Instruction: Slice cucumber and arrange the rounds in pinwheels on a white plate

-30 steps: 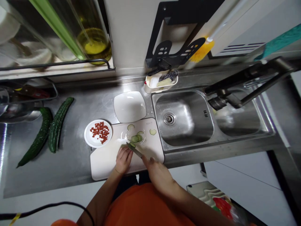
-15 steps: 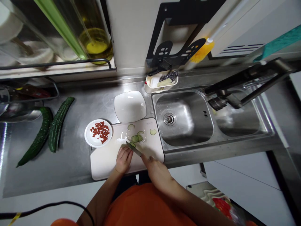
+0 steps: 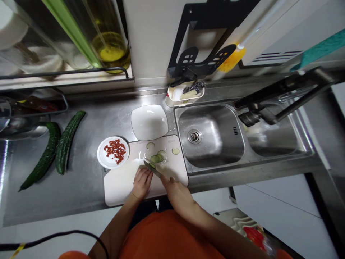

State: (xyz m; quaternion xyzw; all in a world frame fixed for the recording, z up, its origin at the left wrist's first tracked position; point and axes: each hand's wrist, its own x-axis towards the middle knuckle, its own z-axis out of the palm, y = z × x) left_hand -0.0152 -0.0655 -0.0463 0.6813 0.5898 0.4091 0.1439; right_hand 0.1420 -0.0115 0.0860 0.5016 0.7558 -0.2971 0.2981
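My right hand [image 3: 176, 196] is closed around the handle of a kitchen knife [image 3: 154, 170], its blade pointing up and left over the cutting board [image 3: 121, 190]. Close against the blade's left side, my left hand [image 3: 142, 181] has its fingers curled down on a cucumber, which they mostly hide. One cut slice [image 3: 152, 165] lies right by the blade. Just beyond it, several overlapping cucumber slices [image 3: 156, 158] rest on the board. A single slice [image 3: 175, 151] lies apart near the board's right edge, and another [image 3: 150, 145] near its far edge.
A white plate of chopped red pieces [image 3: 101, 158] overlaps the board's left corner. Behind the board sits a white square dish [image 3: 149, 122]. Two whole cucumbers [image 3: 68, 142] lie at left. A steel sink [image 3: 212, 135] with a black faucet [image 3: 280, 91] is on the right.
The knife and my right hand have shifted slightly to the left, toward my left hand. My left hand and the slices look the same.
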